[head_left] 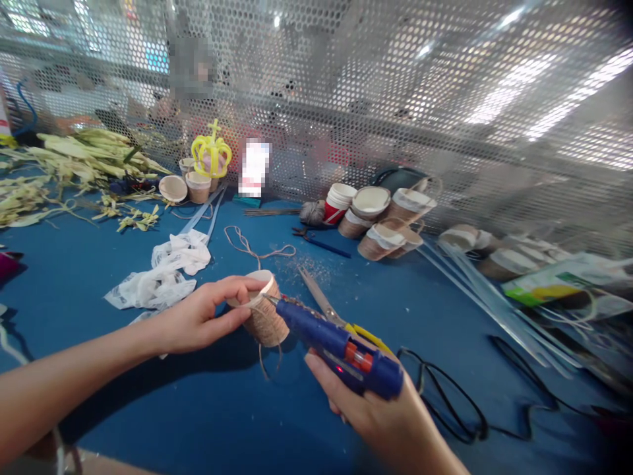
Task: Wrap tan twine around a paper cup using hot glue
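My left hand (210, 313) pinches the rim of a small paper cup (270, 320) wrapped in brown twine, holding it tilted over the blue table. A loose loop of twine hangs below the cup. In my right hand (366, 402) is a blue hot glue gun (341, 343) with a small red light lit on its side. Its nozzle points left and is at the cup's rim; whether it touches cannot be made out. Scissors (321, 297) with yellow handles lie behind the glue gun, partly hidden by it. Beyond the cup lies a length of twine (257, 251).
Crumpled white plastic (171, 274) lies left of the cup. Twine-wrapped cups (380, 241), pliers (324, 244) and a grey yarn ball (312, 212) stand toward the mesh wall (316, 119). Clear glue sticks (484, 303) and a black cable (459, 422) are at right, dried husks (84, 158) far left.
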Available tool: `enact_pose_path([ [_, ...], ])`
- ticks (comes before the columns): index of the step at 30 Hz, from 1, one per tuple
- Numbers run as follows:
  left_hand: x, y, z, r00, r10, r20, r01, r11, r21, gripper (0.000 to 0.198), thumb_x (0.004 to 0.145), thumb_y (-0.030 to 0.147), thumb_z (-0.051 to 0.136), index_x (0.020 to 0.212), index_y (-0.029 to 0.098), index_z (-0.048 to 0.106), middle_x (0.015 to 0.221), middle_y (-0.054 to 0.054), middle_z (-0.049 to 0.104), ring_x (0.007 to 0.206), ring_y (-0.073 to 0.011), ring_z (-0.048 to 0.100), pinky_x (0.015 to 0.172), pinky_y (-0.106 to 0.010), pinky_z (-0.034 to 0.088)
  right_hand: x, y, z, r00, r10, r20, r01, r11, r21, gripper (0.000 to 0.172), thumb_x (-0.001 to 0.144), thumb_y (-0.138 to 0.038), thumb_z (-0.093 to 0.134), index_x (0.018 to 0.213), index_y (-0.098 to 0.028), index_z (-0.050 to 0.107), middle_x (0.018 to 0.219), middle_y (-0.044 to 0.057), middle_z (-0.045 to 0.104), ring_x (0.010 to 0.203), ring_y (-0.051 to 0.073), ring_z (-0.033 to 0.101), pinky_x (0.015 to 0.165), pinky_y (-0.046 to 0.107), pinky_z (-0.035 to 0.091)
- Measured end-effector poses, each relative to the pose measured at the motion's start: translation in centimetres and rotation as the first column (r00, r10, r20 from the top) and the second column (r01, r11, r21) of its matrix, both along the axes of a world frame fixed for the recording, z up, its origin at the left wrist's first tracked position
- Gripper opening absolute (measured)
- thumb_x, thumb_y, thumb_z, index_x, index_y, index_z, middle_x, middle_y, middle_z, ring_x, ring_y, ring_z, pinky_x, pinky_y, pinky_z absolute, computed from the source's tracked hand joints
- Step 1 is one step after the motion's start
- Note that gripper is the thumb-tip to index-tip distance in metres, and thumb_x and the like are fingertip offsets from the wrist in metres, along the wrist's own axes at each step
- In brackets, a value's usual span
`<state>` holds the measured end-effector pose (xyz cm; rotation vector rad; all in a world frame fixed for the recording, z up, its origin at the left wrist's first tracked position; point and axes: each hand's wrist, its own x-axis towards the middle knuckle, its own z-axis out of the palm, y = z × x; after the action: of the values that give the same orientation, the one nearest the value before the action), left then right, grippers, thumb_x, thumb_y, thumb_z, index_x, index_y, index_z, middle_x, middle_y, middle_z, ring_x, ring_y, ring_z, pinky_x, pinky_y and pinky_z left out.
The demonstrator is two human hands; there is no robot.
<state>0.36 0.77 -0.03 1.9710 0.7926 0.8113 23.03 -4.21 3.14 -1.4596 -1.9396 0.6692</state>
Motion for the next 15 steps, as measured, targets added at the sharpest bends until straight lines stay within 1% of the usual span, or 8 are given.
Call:
enact_pose_path([
  [4, 0.0, 0.08, -0.14, 1.0, -0.006, 0.002, 0.006, 1.0, 0.03, 0.018, 0.089, 0.023, 0.04, 0.072, 0.018, 0.042, 0.13, -0.012, 0.049, 0.122, -0.0213, 0.042, 0.098, -0.035, 0.033, -0.04, -0.38, 0.03, 0.998, 0.054, 0.039, -0.054, 0.999, -0.001, 0.012, 0.075, -0.026, 0.055, 0.066, -0.022, 0.061, 0.053, 0.001, 0.058, 0.045, 0.014, 0.052, 0.044, 0.025, 0.047],
  [11, 0.03, 0.12, -0.06, 1.0, -0.006, -0.013, 0.007, 0.998, 0.055, 0.014, 0.088, 0.017, 0.039, 0.074, 0.018, 0.041, 0.129, -0.012, 0.049, 0.12, -0.0197, 0.043, 0.097, -0.033, 0.034, -0.15, -0.68, -0.51, 0.995, 0.089, 0.04, -0.089, 0.996, -0.005, 0.01, 0.076, -0.025, 0.057, 0.07, -0.02, 0.064, 0.052, 0.0, 0.057, 0.044, 0.012, 0.05, 0.041, 0.023, 0.043],
  [15, -0.01, 0.15, -0.11, 1.0, -0.013, -0.01, 0.013, 0.998, 0.055, 0.014, 0.087, 0.015, 0.039, 0.074, 0.018, 0.041, 0.13, -0.012, 0.049, 0.12, -0.0193, 0.043, 0.096, -0.033, 0.034, -0.12, -0.68, -0.66, 0.998, 0.061, 0.008, -0.061, 0.998, -0.002, 0.011, 0.076, -0.026, 0.057, 0.068, -0.02, 0.063, 0.051, 0.0, 0.056, 0.043, 0.012, 0.05, 0.04, 0.022, 0.043],
])
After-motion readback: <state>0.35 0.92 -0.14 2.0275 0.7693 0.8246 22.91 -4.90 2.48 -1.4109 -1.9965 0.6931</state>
